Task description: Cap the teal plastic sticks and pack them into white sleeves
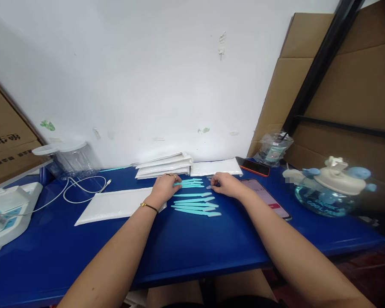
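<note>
Several teal eyebrow razors (197, 201) lie side by side on the blue table, handles to the left and blade ends to the right. My left hand (167, 188) is at the handle ends of the upper group of razors (192, 184), its thumb and fingers closed around them. My right hand (224, 185) is just past their blade ends, with its fingers curled into a pinch. By its fingertips lie small translucent pieces (209, 187); what the fingers hold is hidden. Partly under my left wrist is a white padded mailer (115, 205).
White mailers (163, 167) are stacked against the wall, another mailer (214, 167) beside them. Two phones (253, 166) (266, 199), a plastic cup (274, 149) and a water jug (330, 190) stand right. A power strip (16, 214), white cable (70, 188) and clear containers (73, 158) are left.
</note>
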The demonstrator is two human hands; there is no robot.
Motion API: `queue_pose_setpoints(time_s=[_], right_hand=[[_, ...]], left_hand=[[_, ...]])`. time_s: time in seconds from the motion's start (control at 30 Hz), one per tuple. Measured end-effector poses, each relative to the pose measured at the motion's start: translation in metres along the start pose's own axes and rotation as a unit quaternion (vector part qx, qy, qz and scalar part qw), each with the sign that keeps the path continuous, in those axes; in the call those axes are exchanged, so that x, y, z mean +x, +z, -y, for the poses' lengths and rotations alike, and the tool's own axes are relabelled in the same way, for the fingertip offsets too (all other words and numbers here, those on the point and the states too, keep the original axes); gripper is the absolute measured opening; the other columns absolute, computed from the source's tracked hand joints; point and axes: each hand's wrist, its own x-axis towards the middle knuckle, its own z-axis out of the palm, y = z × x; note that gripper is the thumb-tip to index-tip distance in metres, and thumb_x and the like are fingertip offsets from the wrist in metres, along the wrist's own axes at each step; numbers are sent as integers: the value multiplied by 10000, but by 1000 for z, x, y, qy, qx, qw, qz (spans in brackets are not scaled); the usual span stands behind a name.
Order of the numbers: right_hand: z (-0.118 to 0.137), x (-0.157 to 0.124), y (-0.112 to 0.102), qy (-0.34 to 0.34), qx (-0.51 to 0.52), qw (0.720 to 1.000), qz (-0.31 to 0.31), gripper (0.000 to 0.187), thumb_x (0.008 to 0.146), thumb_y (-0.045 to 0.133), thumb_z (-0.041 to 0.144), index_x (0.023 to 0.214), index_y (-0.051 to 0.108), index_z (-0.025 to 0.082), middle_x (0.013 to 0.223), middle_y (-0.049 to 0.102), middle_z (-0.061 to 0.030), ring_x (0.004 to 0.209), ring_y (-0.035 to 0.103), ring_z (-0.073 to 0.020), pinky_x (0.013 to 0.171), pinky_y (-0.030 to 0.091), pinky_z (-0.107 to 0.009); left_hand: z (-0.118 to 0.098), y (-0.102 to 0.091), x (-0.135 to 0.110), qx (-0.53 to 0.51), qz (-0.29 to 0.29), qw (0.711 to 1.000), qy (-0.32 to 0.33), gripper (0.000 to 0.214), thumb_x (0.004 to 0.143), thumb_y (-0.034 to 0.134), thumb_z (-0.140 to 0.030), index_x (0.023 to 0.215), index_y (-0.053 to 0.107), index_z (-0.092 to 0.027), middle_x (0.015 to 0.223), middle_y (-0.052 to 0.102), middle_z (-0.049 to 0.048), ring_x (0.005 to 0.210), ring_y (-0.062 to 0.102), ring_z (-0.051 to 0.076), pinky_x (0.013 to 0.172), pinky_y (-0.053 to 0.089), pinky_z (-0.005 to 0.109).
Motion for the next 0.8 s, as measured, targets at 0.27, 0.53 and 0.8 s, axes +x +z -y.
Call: queue_pose_setpoints(time_s=[0.27, 0.53, 0.8], right_hand=[[8, 5, 9, 2, -42, 999, -17, 70, 691, 551, 152, 629, 574, 175, 745, 611, -55, 638, 519, -141, 576, 336, -235], [8, -2, -10, 63, 173, 980, -81, 197, 794, 485, 328, 834, 601, 175, 661, 608, -7, 576, 522, -122, 549, 389, -233], [9, 0, -13, 115, 423, 891, -116, 341, 688, 664, 426, 857, 647, 130, 658, 658, -44, 574, 594, -129, 550, 454, -236]], left_hand=[[5, 5, 3, 3, 2, 1000, 6, 180, 792, 485, -318, 830, 630, -220, 871, 640, 36, 824, 561, 189, 721, 374, 270], [2, -3, 1, -120, -5, 993, 15, 230, 845, 371, -361, 843, 542, -208, 695, 571, -2, 629, 503, 149, 602, 347, 246], [-2, -4, 0, -212, 15, 977, 28, 260, 843, 357, -407, 846, 506, -194, 671, 508, -24, 591, 421, 119, 580, 326, 236]])
